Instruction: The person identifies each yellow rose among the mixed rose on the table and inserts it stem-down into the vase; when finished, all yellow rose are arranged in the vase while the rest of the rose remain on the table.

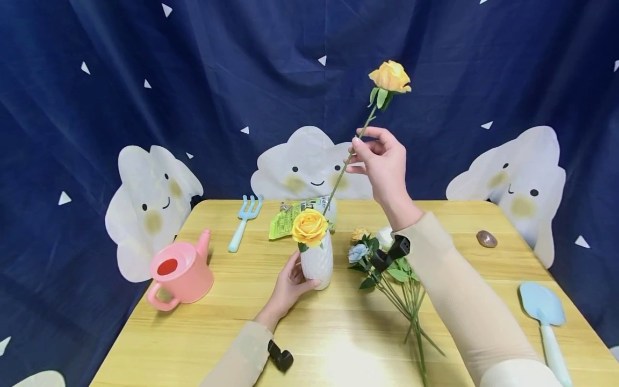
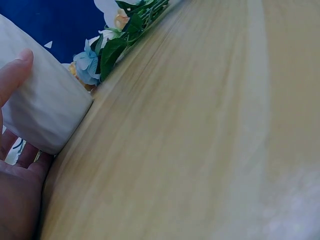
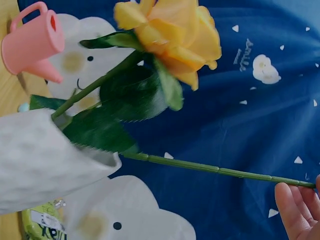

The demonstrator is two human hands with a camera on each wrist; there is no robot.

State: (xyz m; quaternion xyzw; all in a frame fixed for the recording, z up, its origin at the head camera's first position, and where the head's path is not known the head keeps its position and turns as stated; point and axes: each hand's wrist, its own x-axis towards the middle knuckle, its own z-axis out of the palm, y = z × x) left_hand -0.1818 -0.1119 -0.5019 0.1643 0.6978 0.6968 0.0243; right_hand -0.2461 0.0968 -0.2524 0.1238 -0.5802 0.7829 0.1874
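A white textured vase (image 1: 318, 264) stands on the table with one yellow rose (image 1: 310, 228) in it. My left hand (image 1: 292, 280) grips the vase low down, thumb across its front in the left wrist view. High above the vase, my right hand (image 1: 382, 164) pinches the green stem (image 1: 342, 173) of a second yellow rose (image 1: 390, 78). That stem slants down to the left. In the right wrist view its lower end meets the vase mouth (image 3: 112, 162), partly hidden by leaves, and the fingertips (image 3: 285, 192) hold it farther up.
A bunch of artificial flowers (image 1: 403, 293) lies right of the vase. A pink watering can (image 1: 182, 274) and a blue fork (image 1: 245, 223) stand or lie at left. Behind the vase is a green-and-white packet (image 1: 285, 221). A brown stone (image 1: 486, 238) and blue shovel (image 1: 542, 306) lie at right.
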